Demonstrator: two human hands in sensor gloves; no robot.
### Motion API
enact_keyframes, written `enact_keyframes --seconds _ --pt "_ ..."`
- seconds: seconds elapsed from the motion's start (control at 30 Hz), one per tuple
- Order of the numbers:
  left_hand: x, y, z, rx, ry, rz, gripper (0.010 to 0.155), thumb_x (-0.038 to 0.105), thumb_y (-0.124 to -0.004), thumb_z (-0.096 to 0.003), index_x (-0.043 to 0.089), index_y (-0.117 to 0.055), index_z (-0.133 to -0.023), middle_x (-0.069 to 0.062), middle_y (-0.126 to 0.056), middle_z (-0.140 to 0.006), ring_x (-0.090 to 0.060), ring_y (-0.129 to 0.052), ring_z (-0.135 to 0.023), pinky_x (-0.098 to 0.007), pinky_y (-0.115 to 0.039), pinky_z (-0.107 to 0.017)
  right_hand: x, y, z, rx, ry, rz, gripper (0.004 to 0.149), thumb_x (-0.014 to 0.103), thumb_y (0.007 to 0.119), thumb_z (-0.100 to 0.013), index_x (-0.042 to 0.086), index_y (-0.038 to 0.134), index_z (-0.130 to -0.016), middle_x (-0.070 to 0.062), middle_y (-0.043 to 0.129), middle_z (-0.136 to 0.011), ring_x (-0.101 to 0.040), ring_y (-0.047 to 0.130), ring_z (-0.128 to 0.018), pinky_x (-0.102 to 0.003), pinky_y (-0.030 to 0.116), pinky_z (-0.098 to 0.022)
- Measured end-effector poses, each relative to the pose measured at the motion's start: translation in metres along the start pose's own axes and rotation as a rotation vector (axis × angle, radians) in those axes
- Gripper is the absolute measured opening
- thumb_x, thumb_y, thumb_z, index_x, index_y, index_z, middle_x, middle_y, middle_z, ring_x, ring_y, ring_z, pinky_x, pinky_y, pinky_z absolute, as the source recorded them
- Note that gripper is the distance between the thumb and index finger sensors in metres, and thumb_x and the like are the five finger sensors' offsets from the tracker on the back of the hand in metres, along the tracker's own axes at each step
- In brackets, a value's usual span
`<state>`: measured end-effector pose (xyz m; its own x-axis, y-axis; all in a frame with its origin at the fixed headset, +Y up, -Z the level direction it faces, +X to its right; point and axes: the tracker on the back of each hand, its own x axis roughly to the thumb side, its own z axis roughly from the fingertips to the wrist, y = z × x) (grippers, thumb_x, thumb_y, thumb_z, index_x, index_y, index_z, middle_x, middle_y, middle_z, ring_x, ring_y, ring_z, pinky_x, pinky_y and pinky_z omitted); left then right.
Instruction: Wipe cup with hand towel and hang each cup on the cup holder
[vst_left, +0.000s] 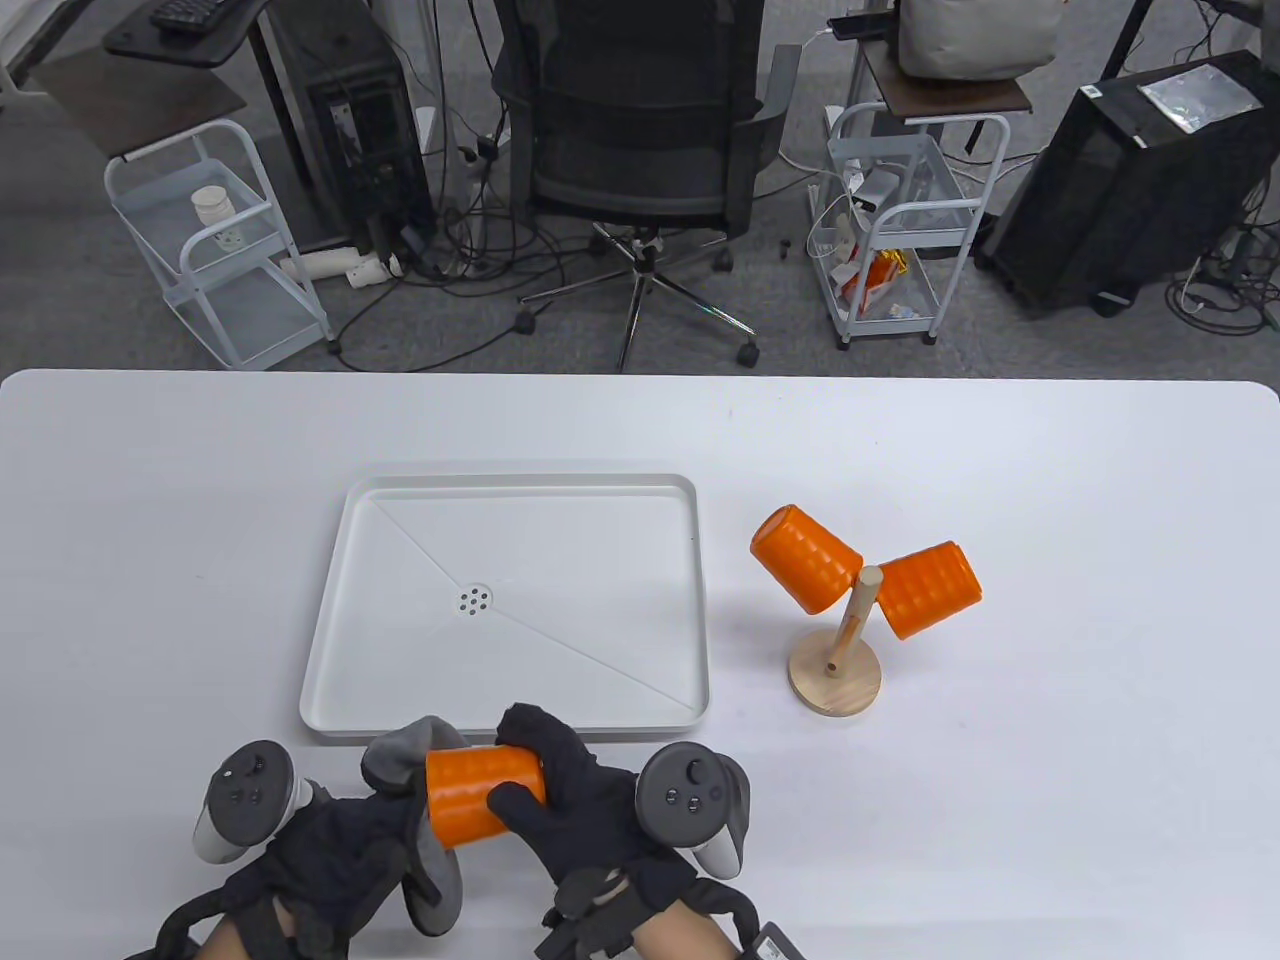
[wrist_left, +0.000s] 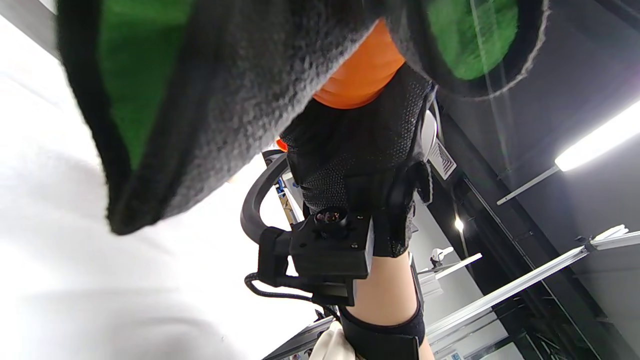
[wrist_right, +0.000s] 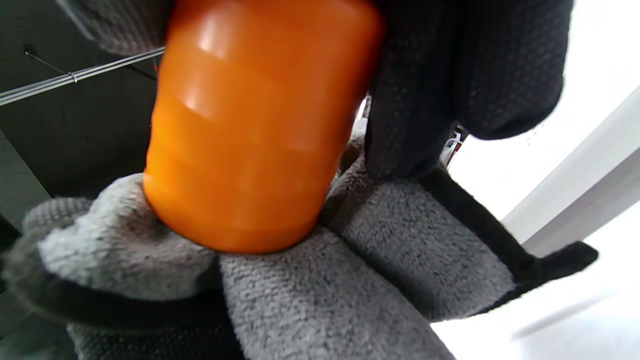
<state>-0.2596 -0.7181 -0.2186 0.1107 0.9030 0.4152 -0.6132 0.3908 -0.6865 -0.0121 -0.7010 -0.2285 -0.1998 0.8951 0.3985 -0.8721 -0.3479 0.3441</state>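
Observation:
My right hand grips an orange ribbed cup lying sideways near the table's front edge. My left hand holds a grey hand towel wrapped against the cup's left end. In the right wrist view the cup presses into the towel and my gloved fingers curl over it. The left wrist view shows the towel draped over the cup. Two more orange cups hang on the wooden cup holder to the right.
A white drain tray lies just behind my hands, at the table's middle. Beyond the table's far edge stand an office chair and two white carts.

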Motion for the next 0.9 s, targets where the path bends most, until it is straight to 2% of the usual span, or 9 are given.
enact_keyframes --seconds 0.33,0.73,0.9 --pt "-0.004 -0.004 -0.003 -0.047 0.021 0.012 0.084 0.078 -0.046 -0.0395 0.034 -0.059 -0.11 0.014 -0.053 -0.123 -0.054 -0.049 -0.107 -0.069 -0.054 -0.07 0.005 0.011 0.002 0.025 -0.029 0.1 0.076 0.06 0.065 -0.046 0.014 0.044 -0.102 -0.02 0.071 -0.096 -0.034 0.103 -0.053 -0.053 0.088 -0.045" --pt "-0.019 -0.005 -0.006 -0.078 0.016 0.288 0.09 0.08 -0.036 -0.0423 0.027 -0.057 -0.112 0.005 -0.055 -0.122 -0.06 -0.046 -0.101 -0.07 -0.052 -0.066 0.008 0.017 0.003 0.031 -0.093 0.191 0.075 0.057 0.067 -0.046 0.017 0.039 -0.102 -0.018 0.063 -0.102 -0.037 0.1 -0.06 -0.056 0.085 -0.049" --pt "-0.012 -0.005 -0.006 -0.086 0.03 0.161 0.087 0.079 -0.042 -0.0419 0.029 -0.056 -0.112 0.007 -0.053 -0.123 -0.059 -0.039 -0.104 -0.071 -0.046 -0.069 0.007 0.016 0.003 0.029 -0.076 0.182 0.075 0.057 0.067 -0.046 0.014 0.041 -0.102 -0.021 0.066 -0.099 -0.037 0.102 -0.054 -0.056 0.087 -0.046"
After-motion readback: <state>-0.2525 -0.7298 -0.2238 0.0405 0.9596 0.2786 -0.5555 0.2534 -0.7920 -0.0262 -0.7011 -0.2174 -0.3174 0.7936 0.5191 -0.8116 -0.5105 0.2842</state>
